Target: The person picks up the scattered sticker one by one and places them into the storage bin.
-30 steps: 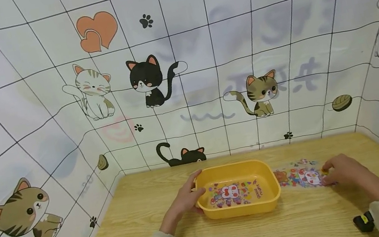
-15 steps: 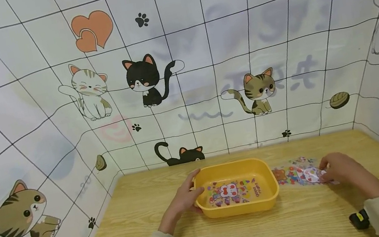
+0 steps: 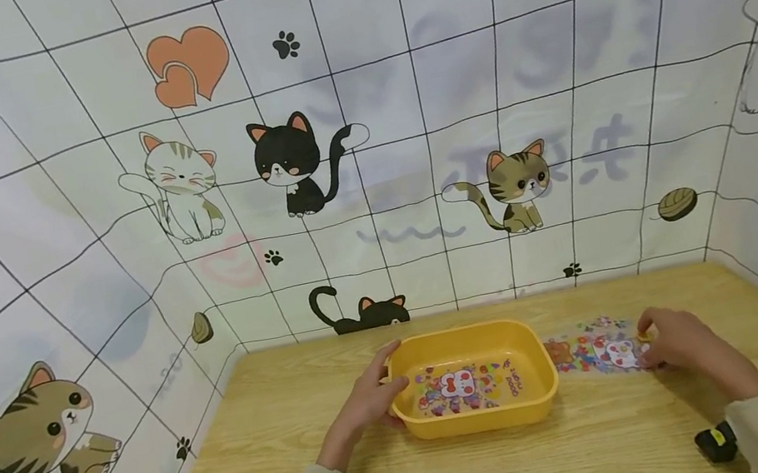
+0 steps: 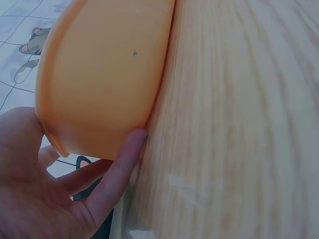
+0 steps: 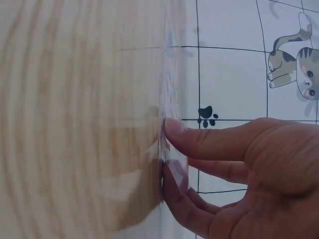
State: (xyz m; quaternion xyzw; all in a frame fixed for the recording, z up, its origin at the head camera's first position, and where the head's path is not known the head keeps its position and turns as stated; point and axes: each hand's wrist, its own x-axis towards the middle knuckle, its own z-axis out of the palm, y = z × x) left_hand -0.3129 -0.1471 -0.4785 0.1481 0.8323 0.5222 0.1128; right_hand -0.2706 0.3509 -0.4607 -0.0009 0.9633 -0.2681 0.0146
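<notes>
A yellow plastic tray (image 3: 483, 419) stands on the table with a colourful cartoon bunny print on its floor, along with the words "good night". My left hand (image 3: 369, 395) grips its left end, thumb over the rim and fingers against the outer wall, as the left wrist view shows from the side. To the tray's right lies a clear sheet (image 3: 585, 352) printed with a bear, a bunny and small bright shapes, like a sticker sheet. My right hand (image 3: 688, 347) pinches its right end between thumb and fingers. In the right wrist view, the sheet's corner (image 5: 178, 175) bends up at the fingertips.
The wood-grain table (image 3: 541, 466) ends against a white cat-patterned cloth (image 3: 423, 271) at the back, and similar cloth rises at both sides. The sheet's left end sits right by the tray's right wall. A black wrist camera (image 3: 717, 443) is strapped below each hand.
My right hand has shifted slightly left at the sheet's right end. The left hand keeps its grip on the tray, which stays in place. The head view has moved a little.
</notes>
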